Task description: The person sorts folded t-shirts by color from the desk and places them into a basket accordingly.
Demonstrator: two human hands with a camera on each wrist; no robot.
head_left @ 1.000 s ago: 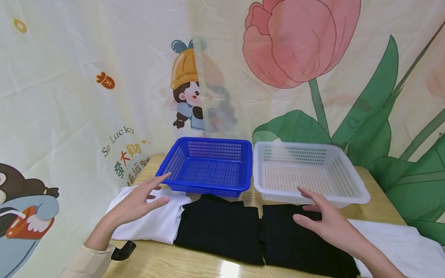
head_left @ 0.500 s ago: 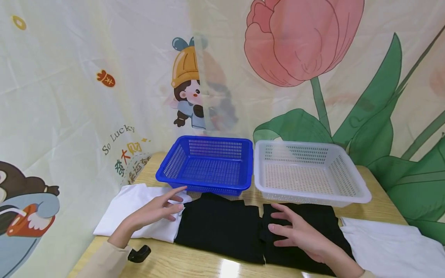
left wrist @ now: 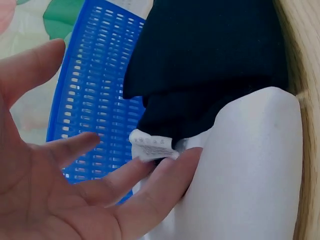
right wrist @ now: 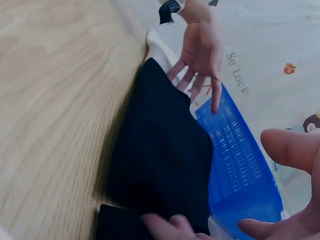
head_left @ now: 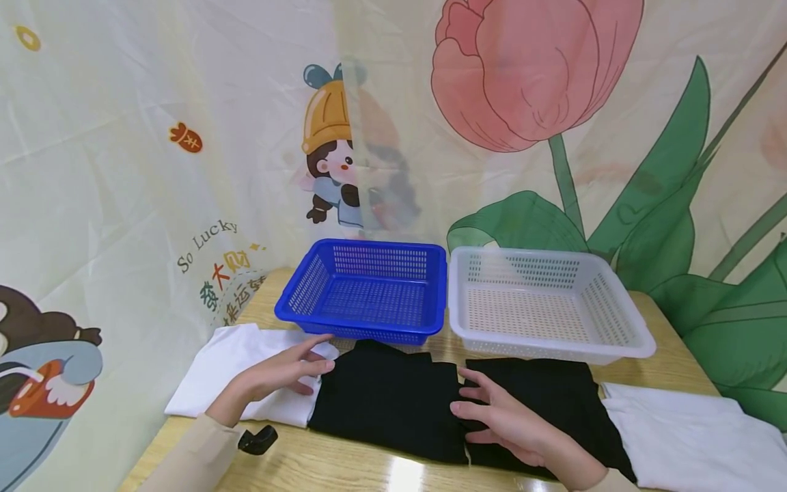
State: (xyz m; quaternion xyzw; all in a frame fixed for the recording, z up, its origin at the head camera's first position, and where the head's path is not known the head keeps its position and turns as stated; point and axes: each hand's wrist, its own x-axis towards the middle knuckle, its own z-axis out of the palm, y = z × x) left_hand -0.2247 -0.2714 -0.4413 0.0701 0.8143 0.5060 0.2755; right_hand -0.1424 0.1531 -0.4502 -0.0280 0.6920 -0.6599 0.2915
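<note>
My left hand (head_left: 277,374) hovers with spread fingers over a folded white garment (head_left: 205,372), its fingertips close to a folded black garment (head_left: 387,403). In the left wrist view those fingers lie near a small white label (left wrist: 152,145) at the border between the two; whether they touch cloth I cannot tell. My right hand (head_left: 510,420) is held over a second folded black garment (head_left: 553,386), fingers spread and slightly bent. Its fingertips reach toward the first black garment's right edge. Neither hand grips anything. Another folded white garment (head_left: 701,427) lies at the far right.
Behind the row of garments stand a blue plastic basket (head_left: 375,301) and, on its right, a white one (head_left: 522,314), both with nothing inside. They rest on a wooden table (head_left: 332,465). A printed curtain (head_left: 246,137) hangs behind. A black device (head_left: 258,439) sits by the left wrist.
Both hands have come down and nearer each other: the left moved right from beside the blue basket, the right moved left from the white basket's front. Baskets and black garments stay in place.
</note>
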